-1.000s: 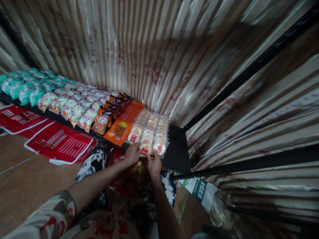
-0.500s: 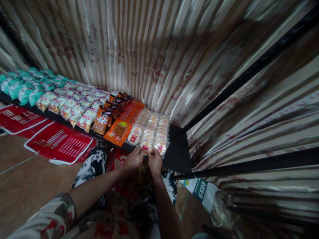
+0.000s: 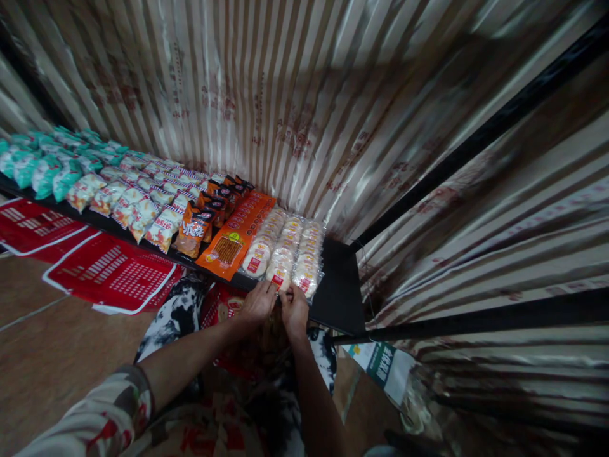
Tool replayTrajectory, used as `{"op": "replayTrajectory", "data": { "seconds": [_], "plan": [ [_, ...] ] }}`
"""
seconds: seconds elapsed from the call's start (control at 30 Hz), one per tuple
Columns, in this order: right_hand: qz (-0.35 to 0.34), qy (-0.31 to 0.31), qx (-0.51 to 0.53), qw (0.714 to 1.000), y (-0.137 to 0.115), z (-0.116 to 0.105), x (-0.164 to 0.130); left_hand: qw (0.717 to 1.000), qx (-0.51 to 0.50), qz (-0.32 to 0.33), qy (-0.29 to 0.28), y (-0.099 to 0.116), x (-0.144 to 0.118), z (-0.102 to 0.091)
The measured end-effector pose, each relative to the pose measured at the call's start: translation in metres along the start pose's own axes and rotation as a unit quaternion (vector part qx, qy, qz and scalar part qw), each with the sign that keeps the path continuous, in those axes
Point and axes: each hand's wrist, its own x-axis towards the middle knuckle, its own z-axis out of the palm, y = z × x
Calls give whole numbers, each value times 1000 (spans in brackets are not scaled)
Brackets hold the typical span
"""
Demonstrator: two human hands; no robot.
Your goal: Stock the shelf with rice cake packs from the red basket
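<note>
Three rows of round, pale rice crackers (image 3: 281, 251) in clear wrappers with red labels overlap on a black shelf board (image 3: 337, 279). My left hand (image 3: 258, 302) and my right hand (image 3: 294, 310) meet at the board's front edge, close together. Their fingertips pinch the near edge of the front rice cracker packet (image 3: 278, 277) in the middle row. Left of the crackers lies a flat orange snack bag (image 3: 233, 238) with brown sticks showing in its window.
Orange bags (image 3: 194, 227), white bags (image 3: 164, 222) and green bags (image 3: 45, 174) stand in rows farther left. Red baskets (image 3: 114, 270) are on the tiled floor. Dark metal bars (image 3: 419, 178) cross at right before a striped curtain (image 3: 228, 76).
Both hands stay at the front of the middle row, with only slight finger movement. The view has shifted a little; the packets have not visibly moved.
</note>
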Motion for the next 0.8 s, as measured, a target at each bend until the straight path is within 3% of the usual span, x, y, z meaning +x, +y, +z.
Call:
{"op": "replayTrajectory", "data": {
  "seconds": [0.27, 0.53, 0.8],
  "plan": [
    [-49, 5, -62, 997, 5, 1, -1, 999, 0, -41, -21, 5, 10, -5],
    [-21, 102, -142, 984, 14, -4, -5, 998, 17, -50, -18, 8, 15, -1],
    [-47, 128, -133, 982, 32, -1, -3, 997, 11, -74, -24, 14, 22, 0]
  ]
}}
